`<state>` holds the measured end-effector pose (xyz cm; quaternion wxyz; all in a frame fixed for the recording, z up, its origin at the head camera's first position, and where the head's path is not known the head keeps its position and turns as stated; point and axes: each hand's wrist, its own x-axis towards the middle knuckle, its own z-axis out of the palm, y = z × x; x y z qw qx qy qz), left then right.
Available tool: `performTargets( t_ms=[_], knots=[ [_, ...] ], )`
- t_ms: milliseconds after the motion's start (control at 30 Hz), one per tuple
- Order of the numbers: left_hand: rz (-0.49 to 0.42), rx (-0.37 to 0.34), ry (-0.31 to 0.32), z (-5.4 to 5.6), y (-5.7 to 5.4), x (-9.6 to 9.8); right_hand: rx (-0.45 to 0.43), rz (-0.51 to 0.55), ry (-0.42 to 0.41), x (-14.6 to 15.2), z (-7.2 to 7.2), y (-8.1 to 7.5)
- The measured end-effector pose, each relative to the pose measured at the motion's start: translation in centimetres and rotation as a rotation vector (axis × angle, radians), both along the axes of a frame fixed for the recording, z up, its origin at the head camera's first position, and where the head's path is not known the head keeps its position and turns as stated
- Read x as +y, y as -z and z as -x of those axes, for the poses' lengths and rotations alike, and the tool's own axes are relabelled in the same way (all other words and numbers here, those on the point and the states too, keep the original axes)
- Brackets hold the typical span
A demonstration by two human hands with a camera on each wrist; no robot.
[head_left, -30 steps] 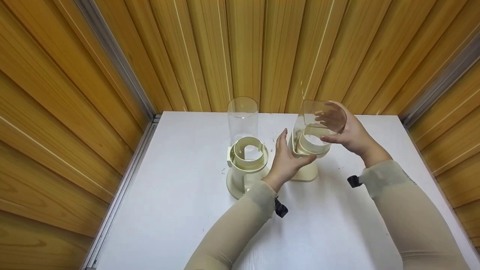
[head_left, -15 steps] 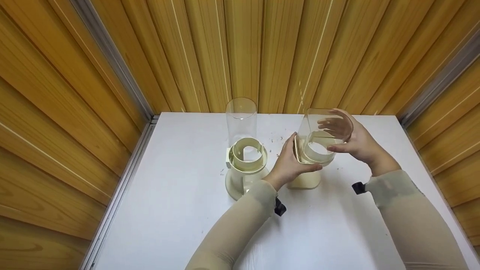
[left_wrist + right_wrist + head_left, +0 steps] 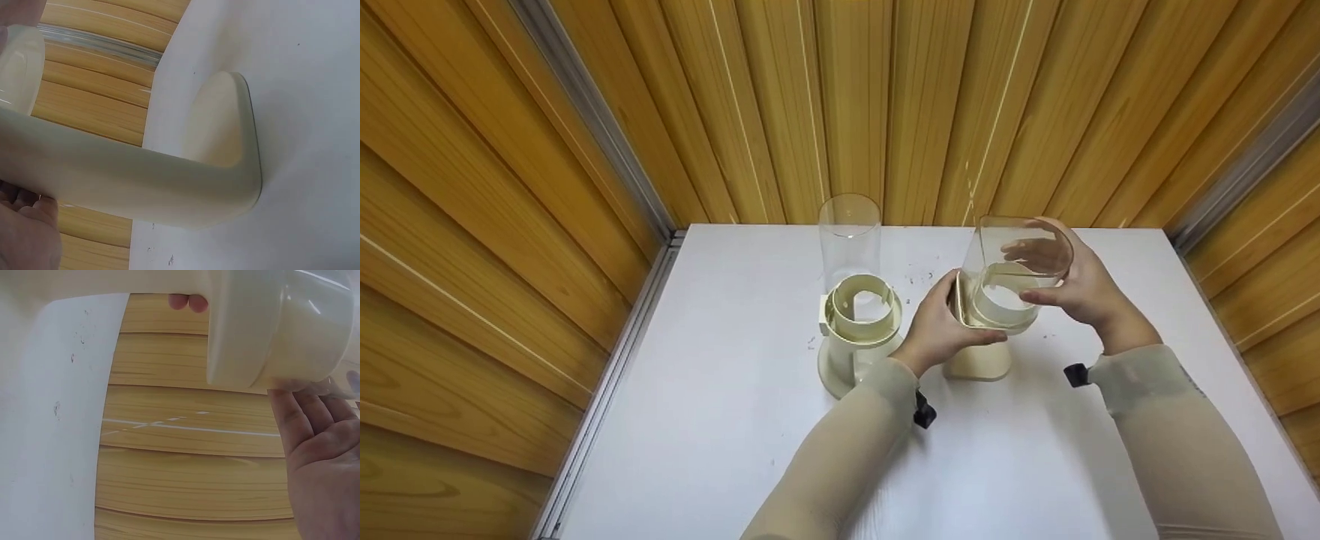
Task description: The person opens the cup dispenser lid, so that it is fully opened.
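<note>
A cream stand [image 3: 979,365] with a flat foot and a round ring [image 3: 1006,304] at its top stands right of the table's middle. Above the ring sits a clear, see-through container [image 3: 994,244] with an angled open rim. My left hand [image 3: 941,322] grips the stand's upper part from the left, its thumb along the near side. The right hand [image 3: 1084,289] curls round the clear container from the right, thumb at the front, fingers seen through the far wall. In the left wrist view, the stand's upright [image 3: 124,174] bends into its foot [image 3: 216,124].
A second cream stand [image 3: 861,337], with a round foot and an open ring on top, is just left of my left hand. Behind it a clear cylinder [image 3: 850,251] stands upright. Wood-panelled walls [image 3: 847,112] enclose the white table [image 3: 712,360].
My left hand, earlier spread beside the stand, has closed round its upper part. Stand and clear container have shifted slightly nearer and to the right, the right hand moving with them.
</note>
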<state>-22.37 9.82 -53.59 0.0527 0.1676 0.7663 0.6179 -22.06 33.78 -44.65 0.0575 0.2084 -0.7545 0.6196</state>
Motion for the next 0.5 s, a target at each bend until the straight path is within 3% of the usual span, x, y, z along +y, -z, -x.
performTargets(
  t_ms=[267, 500],
  knots=[
    [-0.002, 0.012, 0.011, 0.10, 0.48, 0.21, -0.044, 0.039, 0.007, 0.33, 0.08, 0.24],
    [0.017, 0.035, 0.005, 0.10, 0.27, -0.04, -0.055, 0.065, -0.003, 0.14, 0.16, 0.37]
  ],
)
